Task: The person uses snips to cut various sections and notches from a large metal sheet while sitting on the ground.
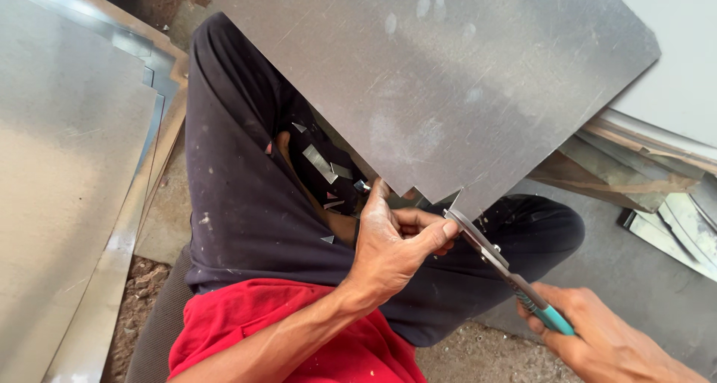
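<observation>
A seated person cuts a large grey metal sheet (448, 77) that rests tilted over the lap, its lower edge above the dark trousers (246, 204). The left hand (392, 241) closes around that lower edge just beside the notches already cut there, thumb raised against the sheet's face and fingers curled beneath. The right hand (597, 338) wraps shut around the teal handles of the tin snips (497, 260), whose blades meet the sheet's lower edge at a fresh notch near its lower right corner. Small offcuts (321, 163) lie scattered on the trousers and in the gap between the legs. The step in hand appears to be trimming notches along the edge; the next cut likely calls for the sheet to be held steady and the blades kept aligned with the edge. Further sheets (67, 174) lie stacked at the left, and more scrap (672, 219) lies at the right on the ground.
</observation>
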